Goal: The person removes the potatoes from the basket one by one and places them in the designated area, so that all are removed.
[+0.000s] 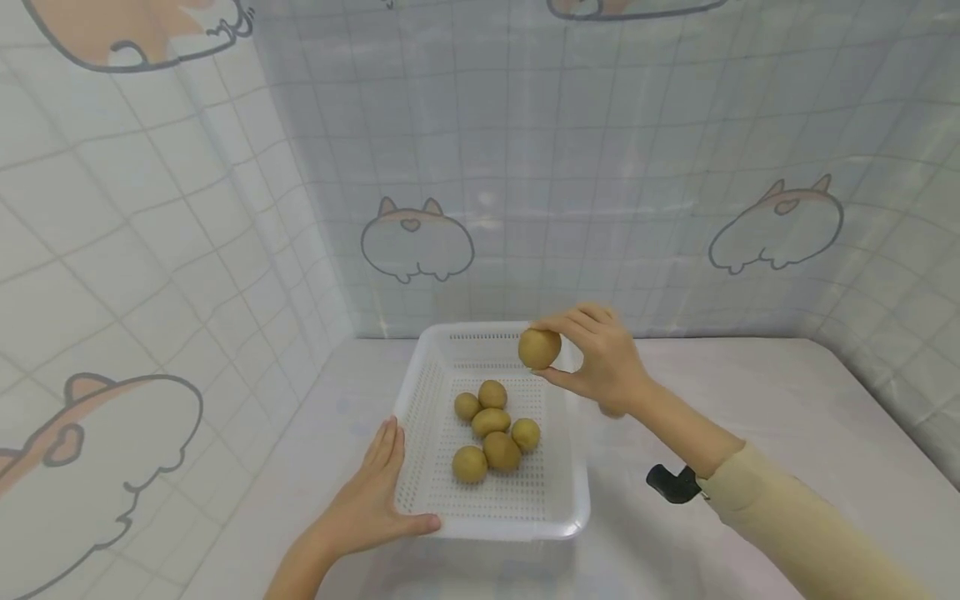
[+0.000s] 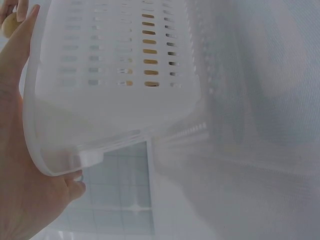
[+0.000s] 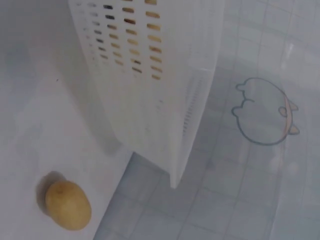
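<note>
A white perforated plastic basket (image 1: 562,483) stands on the table, with several brown potatoes (image 1: 502,452) on its floor. My right hand (image 1: 603,358) pinches another potato (image 1: 539,348) between thumb and fingers, above the basket's far right corner. At the near left corner my left hand (image 1: 367,500) touches the basket, its fingers straight along the left rim and its thumb across the front rim. The left wrist view shows this hand (image 2: 20,150) against the basket's edge. One more potato (image 3: 68,205) lies on the table outside the basket, mostly covered by my right hand in the head view.
The white table (image 1: 720,392) extends right of the basket. Curtains with a grid and dog drawings (image 1: 592,167) hang behind it and at both sides. A black curved piece (image 1: 672,484) shows beside the right sleeve (image 1: 795,508).
</note>
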`<action>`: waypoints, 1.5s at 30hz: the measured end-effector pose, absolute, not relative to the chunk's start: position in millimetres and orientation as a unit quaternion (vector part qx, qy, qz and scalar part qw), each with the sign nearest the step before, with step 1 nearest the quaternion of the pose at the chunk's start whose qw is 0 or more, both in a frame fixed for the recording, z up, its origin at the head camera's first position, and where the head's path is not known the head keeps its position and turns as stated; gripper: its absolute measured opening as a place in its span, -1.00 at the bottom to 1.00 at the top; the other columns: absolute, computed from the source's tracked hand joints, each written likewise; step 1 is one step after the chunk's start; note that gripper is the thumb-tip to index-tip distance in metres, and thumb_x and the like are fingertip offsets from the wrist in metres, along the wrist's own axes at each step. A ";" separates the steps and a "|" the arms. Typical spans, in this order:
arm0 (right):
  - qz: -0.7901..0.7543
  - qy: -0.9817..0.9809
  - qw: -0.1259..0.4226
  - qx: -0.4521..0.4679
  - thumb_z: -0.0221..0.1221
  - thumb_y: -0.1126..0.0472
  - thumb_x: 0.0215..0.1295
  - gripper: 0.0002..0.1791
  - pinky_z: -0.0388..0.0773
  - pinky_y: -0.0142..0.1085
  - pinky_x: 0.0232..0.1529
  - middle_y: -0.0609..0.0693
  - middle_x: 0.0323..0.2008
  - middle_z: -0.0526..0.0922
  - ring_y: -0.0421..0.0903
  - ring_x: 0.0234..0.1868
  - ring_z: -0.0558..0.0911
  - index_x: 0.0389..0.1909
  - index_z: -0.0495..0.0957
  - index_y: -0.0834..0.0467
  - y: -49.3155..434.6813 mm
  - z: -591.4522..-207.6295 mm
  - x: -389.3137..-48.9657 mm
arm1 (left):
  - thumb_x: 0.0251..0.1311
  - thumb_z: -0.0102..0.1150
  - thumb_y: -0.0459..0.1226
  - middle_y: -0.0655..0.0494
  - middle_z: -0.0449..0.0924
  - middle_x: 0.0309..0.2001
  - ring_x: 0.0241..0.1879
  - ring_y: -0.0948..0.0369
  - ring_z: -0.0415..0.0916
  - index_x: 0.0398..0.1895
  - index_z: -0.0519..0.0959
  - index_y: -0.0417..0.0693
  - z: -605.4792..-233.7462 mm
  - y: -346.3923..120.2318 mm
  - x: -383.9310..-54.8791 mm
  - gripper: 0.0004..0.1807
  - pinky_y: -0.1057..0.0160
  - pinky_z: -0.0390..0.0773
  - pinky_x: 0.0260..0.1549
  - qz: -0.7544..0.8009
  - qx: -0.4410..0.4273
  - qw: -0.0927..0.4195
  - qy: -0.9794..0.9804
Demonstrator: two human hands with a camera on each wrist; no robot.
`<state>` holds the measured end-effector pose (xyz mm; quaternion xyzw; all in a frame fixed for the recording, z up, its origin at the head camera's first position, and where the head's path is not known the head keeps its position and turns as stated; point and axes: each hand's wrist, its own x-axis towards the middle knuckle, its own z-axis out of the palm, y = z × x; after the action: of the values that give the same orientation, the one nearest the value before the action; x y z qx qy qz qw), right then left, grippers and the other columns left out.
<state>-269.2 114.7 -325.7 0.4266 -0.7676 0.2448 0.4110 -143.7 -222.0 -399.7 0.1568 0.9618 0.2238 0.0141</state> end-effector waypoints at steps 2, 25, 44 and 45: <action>0.248 -0.765 0.417 0.423 0.58 0.13 -0.32 -0.35 0.42 -0.07 -0.13 -0.07 -0.17 0.68 0.00 -0.14 0.54 -0.05 0.61 0.06 120.9 -326.6 -268.9 | -0.23 0.31 0.39 -0.35 -0.42 0.48 0.47 -0.17 -0.43 0.42 -0.17 -0.52 -401.1 -222.1 -143.8 0.48 -0.16 -0.08 0.33 0.222 0.157 0.010 0.962; 0.251 -0.736 0.457 0.432 0.43 -0.01 -0.14 -0.45 0.35 -0.21 -0.08 -0.01 -0.18 0.70 0.00 -0.19 0.53 -0.08 0.65 0.15 167.4 -338.0 -263.3 | -0.23 0.32 0.38 -0.33 -0.42 0.48 0.47 -0.16 -0.43 0.43 -0.17 -0.51 -410.1 -222.0 -141.5 0.47 -0.15 -0.07 0.33 0.219 0.159 -0.001 0.963; 0.243 -0.740 0.477 0.408 0.25 -0.23 0.10 -0.42 0.30 -0.34 -0.04 0.04 -0.23 0.72 0.03 -0.22 0.55 -0.11 0.67 0.19 198.1 -346.2 -253.1 | -0.21 0.32 0.36 -0.29 -0.47 0.49 0.47 -0.13 -0.47 0.44 -0.21 -0.48 -413.6 -223.6 -143.0 0.46 -0.16 -0.10 0.33 0.219 0.160 0.004 0.963; 0.242 -0.740 0.479 0.407 0.25 -0.23 0.10 -0.42 0.30 -0.37 -0.02 0.04 -0.22 0.72 0.03 -0.22 0.55 -0.11 0.67 0.20 200.3 -347.1 -252.8 | -0.21 0.33 0.36 -0.29 -0.47 0.49 0.47 -0.13 -0.47 0.44 -0.21 -0.48 -413.7 -223.4 -143.1 0.46 -0.16 -0.10 0.33 0.219 0.160 0.003 0.963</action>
<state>-252.8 200.3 -347.1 0.4065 -0.7396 0.2420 0.4788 -143.1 -223.4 -413.7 0.1602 0.9626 0.2186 0.0026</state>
